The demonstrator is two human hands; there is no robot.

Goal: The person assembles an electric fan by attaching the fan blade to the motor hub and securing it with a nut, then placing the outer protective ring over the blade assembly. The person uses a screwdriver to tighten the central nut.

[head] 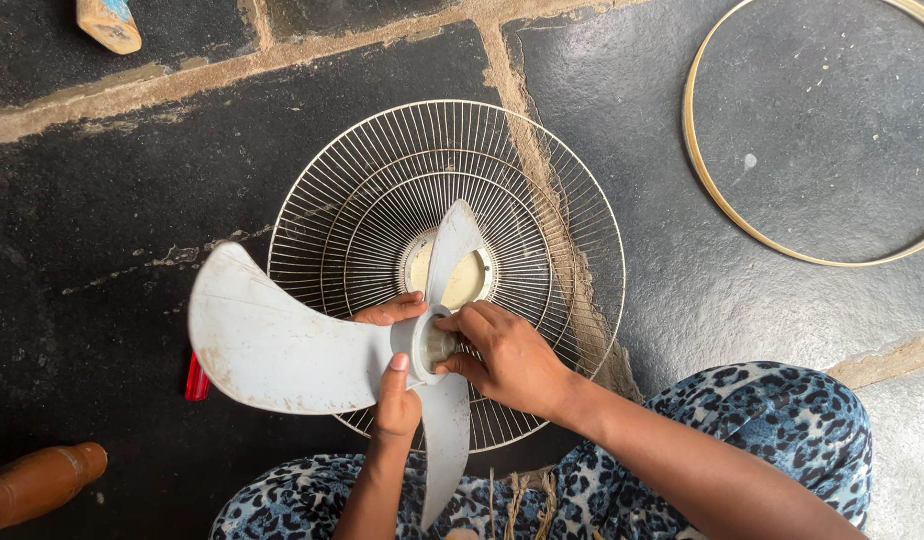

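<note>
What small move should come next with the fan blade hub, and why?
Probably keep the left hand bracing the fan blade while the right hand works its fingers at the hub. The blade is held tilted above the wire guard, not resting flat, so it could swing if the grip loosens.

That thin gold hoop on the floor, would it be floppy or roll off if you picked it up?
The hoop looks thin and wide, so probably light and a bit springy. Lying flat on the stone floor, it should stay put; stood on edge, it would likely roll or topple.
</note>
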